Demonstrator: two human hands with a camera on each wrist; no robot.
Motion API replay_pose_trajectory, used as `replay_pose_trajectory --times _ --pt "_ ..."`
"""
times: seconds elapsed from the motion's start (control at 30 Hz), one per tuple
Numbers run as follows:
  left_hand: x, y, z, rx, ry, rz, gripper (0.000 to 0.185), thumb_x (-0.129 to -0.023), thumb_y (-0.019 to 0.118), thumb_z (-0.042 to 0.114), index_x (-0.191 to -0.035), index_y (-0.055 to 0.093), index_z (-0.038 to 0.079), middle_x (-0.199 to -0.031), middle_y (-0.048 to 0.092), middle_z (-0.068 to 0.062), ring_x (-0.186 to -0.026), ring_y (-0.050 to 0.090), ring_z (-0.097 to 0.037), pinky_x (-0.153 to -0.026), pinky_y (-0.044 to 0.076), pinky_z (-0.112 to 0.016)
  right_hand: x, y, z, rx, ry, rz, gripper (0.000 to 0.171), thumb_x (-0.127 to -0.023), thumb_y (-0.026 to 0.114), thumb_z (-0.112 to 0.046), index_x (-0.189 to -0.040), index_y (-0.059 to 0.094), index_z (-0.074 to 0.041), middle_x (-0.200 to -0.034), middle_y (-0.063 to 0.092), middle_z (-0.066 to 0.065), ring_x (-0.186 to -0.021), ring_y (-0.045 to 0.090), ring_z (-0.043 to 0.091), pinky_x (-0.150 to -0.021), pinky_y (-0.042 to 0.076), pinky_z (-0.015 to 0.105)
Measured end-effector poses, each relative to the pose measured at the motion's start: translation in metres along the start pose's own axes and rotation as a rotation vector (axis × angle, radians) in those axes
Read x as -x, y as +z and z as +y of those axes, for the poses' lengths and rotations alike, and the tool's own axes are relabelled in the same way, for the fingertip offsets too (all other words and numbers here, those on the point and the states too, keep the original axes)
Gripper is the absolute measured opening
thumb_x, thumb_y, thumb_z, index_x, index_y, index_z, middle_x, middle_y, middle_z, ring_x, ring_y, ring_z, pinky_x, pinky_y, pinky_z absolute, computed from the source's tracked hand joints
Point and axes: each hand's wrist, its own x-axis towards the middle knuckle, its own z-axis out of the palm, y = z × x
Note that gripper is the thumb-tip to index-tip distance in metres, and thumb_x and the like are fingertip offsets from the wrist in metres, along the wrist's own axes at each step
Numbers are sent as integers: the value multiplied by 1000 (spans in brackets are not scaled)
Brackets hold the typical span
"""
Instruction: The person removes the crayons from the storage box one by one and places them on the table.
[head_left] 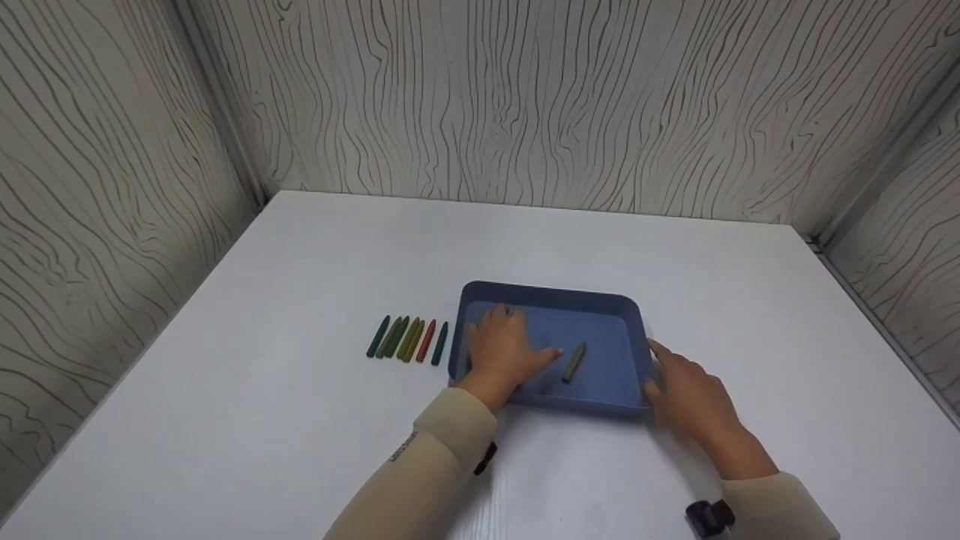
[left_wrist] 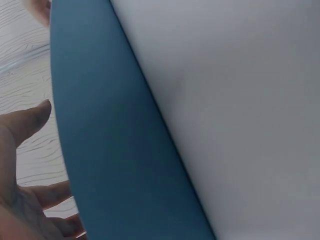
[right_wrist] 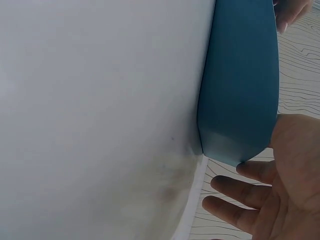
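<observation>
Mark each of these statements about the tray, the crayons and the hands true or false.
1. One crayon lies inside the tray. True.
2. The row of crayons lies right of the tray. False: it lies to its left, on the table.
3. The left hand is inside the tray. True.
4. The right hand holds a crayon. False: it is at the tray's right side, fingers spread, holding nothing.
5. The tray is red. False: blue.

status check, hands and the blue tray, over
Left hand open, inside blue plastic tray beside olive crayon. Right hand open at tray's right wall. Row of crayons left of tray, clear.
</observation>
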Motion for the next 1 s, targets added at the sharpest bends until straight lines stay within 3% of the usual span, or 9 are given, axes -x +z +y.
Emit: replay_pose_trajectory --times 0.4,0.73,1.0 --pt "9 17 15 -44 66 -37 62 -76 71 58 -116 65 11 -107 59 -7 -103 54 -24 -84 40 -42 2 6 -4 -17 10 6 56 -90 55 -12 -141 38 6 -129 51 30 -115 48 48 -89 38 61" --pt "-4 23 41 4 55 -28 57 -75 72 57 -111 67 13 -104 60 -4 -99 55 -22 -85 41 -41 -12 -23 6 34 -25 2 58 -91 55 -13 -143 36 5 -130 48 31 -116 46 50 -91 35 63" --pt "6 27 35 -11 50 -79 53 -76 76 48 -112 67 11 -100 61 -5 -96 57 -21 -83 43 -40 2 -2 0 -33 12 -22 59 -92 55 -14 -144 34 3 -132 48 30 -119 43 49 -94 32 63"
